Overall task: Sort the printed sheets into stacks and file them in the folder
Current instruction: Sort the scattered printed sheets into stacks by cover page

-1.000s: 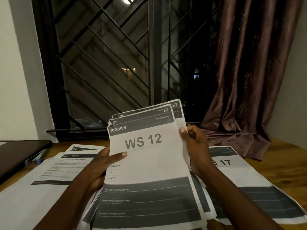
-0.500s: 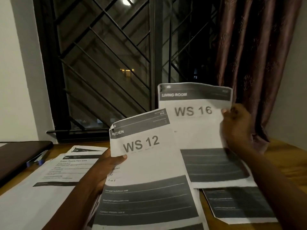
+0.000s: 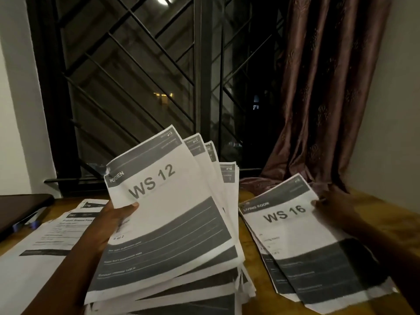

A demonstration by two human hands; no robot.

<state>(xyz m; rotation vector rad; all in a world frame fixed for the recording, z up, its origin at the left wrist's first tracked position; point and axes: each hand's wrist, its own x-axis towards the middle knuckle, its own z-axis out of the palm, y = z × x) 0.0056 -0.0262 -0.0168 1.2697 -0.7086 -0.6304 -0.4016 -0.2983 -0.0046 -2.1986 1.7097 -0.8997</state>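
Observation:
My left hand (image 3: 113, 221) grips a fanned stack of printed sheets (image 3: 172, 223), thumb on the top page marked "KITCHEN WS 12". Corners of several more sheets fan out behind it to the right. My right hand (image 3: 329, 205) pinches the right edge of a single sheet marked "LIVING ROOM WS 16" (image 3: 293, 235). That sheet lies low over another printed sheet (image 3: 275, 278) on the wooden table (image 3: 254, 258) at the right. I cannot tell whether it touches the sheet below.
More printed sheets (image 3: 52, 237) lie spread on the table's left side. A dark folder (image 3: 20, 208) lies at the far left edge with a blue pen beside it. A barred window and a brown curtain (image 3: 322, 98) stand behind the table.
My right hand pulled the WS 16 sheet out from behind the held stack, lifted it, then lowered it onto the right-hand pile. The held stack tilted and fanned out.

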